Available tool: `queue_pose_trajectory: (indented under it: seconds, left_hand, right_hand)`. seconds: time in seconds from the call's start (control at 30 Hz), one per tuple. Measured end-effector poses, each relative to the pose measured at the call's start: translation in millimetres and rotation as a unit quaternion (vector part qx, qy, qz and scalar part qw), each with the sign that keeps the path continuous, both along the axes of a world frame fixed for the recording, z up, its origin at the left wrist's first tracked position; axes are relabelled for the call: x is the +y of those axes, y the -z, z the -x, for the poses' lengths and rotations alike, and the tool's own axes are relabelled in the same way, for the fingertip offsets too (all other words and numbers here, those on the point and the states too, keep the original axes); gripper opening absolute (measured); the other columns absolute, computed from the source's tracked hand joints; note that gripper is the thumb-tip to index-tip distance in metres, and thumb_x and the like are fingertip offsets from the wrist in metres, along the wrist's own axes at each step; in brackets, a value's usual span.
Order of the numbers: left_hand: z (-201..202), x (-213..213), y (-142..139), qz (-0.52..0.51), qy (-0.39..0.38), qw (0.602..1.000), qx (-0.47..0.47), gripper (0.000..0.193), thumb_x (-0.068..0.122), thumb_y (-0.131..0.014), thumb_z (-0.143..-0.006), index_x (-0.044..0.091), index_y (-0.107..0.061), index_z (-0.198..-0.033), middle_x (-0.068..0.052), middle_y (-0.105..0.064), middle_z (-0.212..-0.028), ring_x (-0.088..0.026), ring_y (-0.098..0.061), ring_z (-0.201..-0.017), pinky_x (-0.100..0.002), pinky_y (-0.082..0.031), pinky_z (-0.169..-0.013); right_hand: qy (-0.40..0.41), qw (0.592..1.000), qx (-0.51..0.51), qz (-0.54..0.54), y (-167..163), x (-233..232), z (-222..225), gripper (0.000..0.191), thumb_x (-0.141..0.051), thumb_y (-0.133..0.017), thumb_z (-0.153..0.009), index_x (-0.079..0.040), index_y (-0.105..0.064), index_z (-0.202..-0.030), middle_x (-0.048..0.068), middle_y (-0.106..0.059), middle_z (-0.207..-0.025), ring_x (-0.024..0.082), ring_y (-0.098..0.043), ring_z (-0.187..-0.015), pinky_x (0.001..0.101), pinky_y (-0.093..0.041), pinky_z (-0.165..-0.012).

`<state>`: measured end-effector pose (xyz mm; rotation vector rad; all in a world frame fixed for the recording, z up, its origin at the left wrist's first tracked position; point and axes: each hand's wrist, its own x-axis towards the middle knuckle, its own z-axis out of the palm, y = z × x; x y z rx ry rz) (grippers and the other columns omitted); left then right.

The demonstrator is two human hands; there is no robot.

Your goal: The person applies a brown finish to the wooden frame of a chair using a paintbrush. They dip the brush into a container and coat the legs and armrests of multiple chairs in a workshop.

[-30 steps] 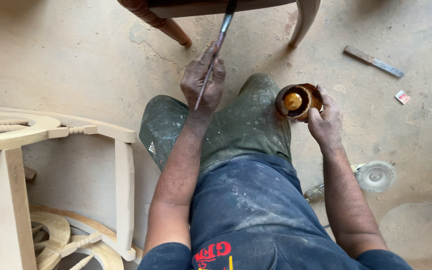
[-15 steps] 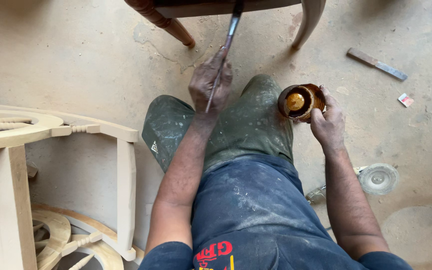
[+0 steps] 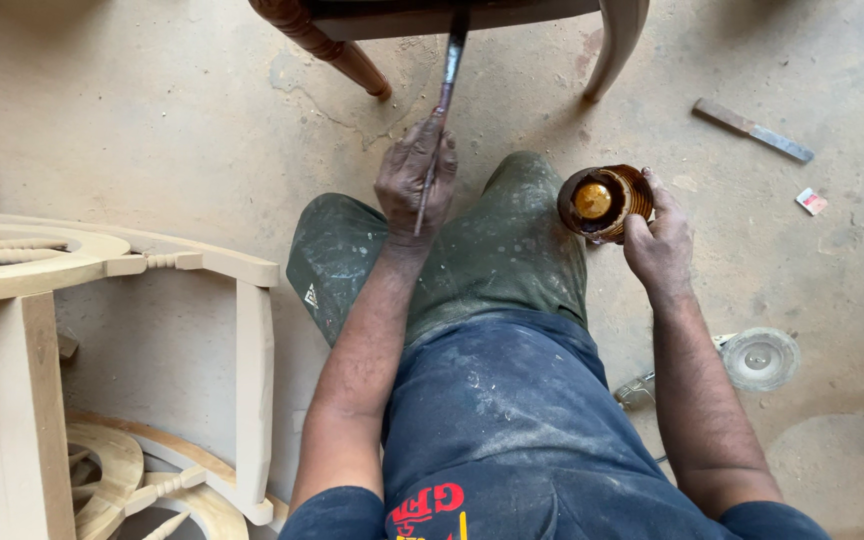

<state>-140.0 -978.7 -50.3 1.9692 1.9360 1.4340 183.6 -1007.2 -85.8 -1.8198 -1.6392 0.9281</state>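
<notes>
Brush (image 3: 440, 120), long-handled and dark, pinched in left hand (image 3: 414, 185) fingers at 12 o'clock, bristle end up against the brown chair rail (image 3: 452, 14). Small stained jar (image 3: 600, 203) at 1 o'clock, beside the knee, gripped by right hand (image 3: 660, 243), fingers curled round its side. Judged mid-coat on the wood; steady strokes needed, jar kept upright. Unfinished pale frame (image 3: 102, 270) at 9 o'clock, flat metal tool (image 3: 752, 130) on the floor (image 3: 152, 120) at 2 o'clock.
</notes>
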Motion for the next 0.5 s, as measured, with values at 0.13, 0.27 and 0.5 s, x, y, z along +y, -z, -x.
queue_pose_trajectory:
  seconds: [0.13, 0.27, 0.5]
  left_hand:
    - [0, -3, -1, 0.0, 0.005, 1.0, -0.014, 0.028, 0.024, -0.072, -0.103, 0.011, -0.07, -0.128, -0.01, -0.078, -0.111, -0.019, -0.076, -0.094, -0.032, -0.067, -0.079]
    - [-2, -1, 8, -0.022, 0.013, 1.0, 0.011, 0.027, 0.026, -0.069, -0.105, 0.012, -0.07, -0.129, -0.01, -0.076, -0.113, -0.021, -0.076, -0.098, -0.034, -0.066, -0.084]
    - [37, -13, 8, -0.005, -0.033, 0.995, -0.089, 0.03, 0.031, -0.065, -0.107, 0.01, -0.07, -0.128, -0.01, -0.076, -0.111, -0.019, -0.077, -0.099, -0.032, -0.07, -0.084]
  right_hand:
    - [-0.006, 1.0, -0.004, -0.003, 2, 0, -1, 0.06, -0.002, -0.051, -0.089, 0.008, -0.052, -0.148, 0.03, -0.058, -0.145, 0.038, -0.054, -0.14, 0.0451, -0.041, -0.119]
    - [-0.007, 1.0, -0.009, 0.001, -2, 0, 3, 0.06, -0.002, -0.052, -0.089, 0.008, -0.052, -0.148, 0.031, -0.058, -0.144, 0.039, -0.054, -0.139, 0.0455, -0.041, -0.118]
    - [-0.002, 1.0, -0.025, 0.018, -7, -1, 8, 0.061, -0.002, -0.053, -0.089, 0.007, -0.051, -0.149, 0.031, -0.056, -0.145, 0.039, -0.053, -0.138, 0.0455, -0.043, -0.113]
